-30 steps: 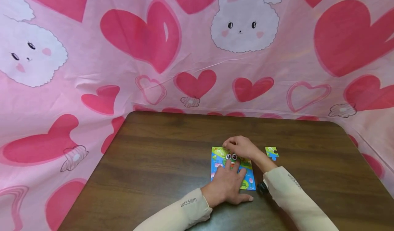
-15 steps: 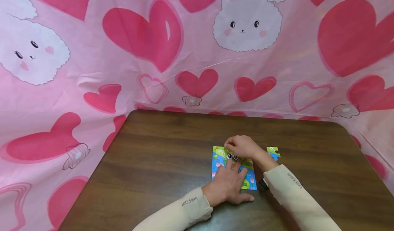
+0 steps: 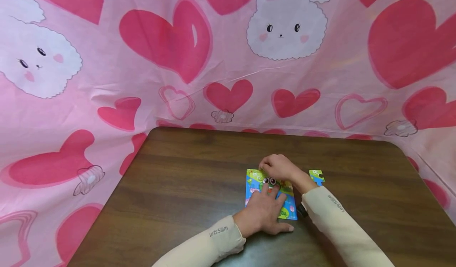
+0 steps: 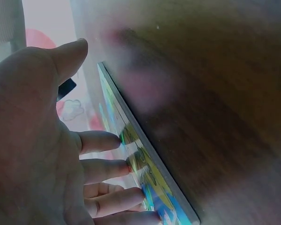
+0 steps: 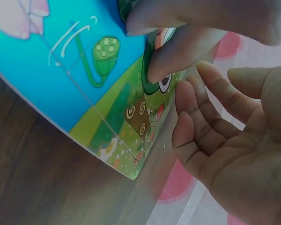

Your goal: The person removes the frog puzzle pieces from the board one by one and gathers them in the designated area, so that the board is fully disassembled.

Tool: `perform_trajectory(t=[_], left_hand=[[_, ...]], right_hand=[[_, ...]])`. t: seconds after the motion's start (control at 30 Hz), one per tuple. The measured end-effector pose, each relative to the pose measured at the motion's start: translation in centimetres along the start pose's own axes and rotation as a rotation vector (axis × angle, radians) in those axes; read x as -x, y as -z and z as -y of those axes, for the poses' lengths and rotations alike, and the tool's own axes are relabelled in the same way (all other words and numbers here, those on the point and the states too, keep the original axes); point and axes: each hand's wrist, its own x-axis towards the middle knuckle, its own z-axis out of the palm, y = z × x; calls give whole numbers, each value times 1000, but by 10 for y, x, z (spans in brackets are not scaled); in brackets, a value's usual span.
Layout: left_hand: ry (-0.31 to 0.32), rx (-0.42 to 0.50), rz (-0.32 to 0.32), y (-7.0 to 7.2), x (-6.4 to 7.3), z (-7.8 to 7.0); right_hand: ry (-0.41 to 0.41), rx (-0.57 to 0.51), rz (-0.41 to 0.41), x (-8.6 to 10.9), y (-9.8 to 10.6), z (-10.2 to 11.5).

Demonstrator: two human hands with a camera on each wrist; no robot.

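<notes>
A square jigsaw puzzle (image 3: 290, 200) with a cartoon frog picture lies on the table, its thin edge showing in the left wrist view. My left hand (image 3: 261, 212) rests on it, spread fingers touching the frog. Above the puzzle's far edge, my right hand (image 3: 280, 168) has loosely bent fingers. From the right wrist view, the fingertips (image 5: 183, 124) are close beside that edge, a gap separates thumb and forefinger, and I see nothing held between them. Visible join lines cross the puzzle's face in that view. The left hand hides its lower left part.
One loose jigsaw piece (image 3: 313, 175), green and blue, lies to the right of the puzzle, beyond my right forearm. The brown wooden table (image 3: 185, 188) is bordered by a pink curtain (image 3: 228, 61) with hearts and rabbits.
The view shifts slightly. My right hand rises a little and its sleeve moves slightly left at the puzzle's far edge. The left hand stays on the puzzle.
</notes>
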Motion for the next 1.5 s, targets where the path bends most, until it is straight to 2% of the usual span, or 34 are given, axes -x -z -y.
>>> perform_trajectory(t=[0.23, 0.7, 0.83, 1.0, 1.3, 1.5], left_hand=[[-5, 10, 2, 0, -1, -2], [4, -3, 7, -2, -2, -3], [-7, 18, 5, -1, -3, -5], [-2, 22, 13, -1, -3, -5], [7, 38, 21, -1, -1, -2], [4, 33, 11, -2, -1, 0]], right_hand=[[-46, -47, 20, 2, 1, -4], [-33, -46, 45, -1, 3, -6], [-28, -54, 51, 2, 3, -8], [-49, -99, 66, 5, 2, -12], [-38, -173, 72, 3, 0, -18], [-62, -273, 102, 2, 1, -24]])
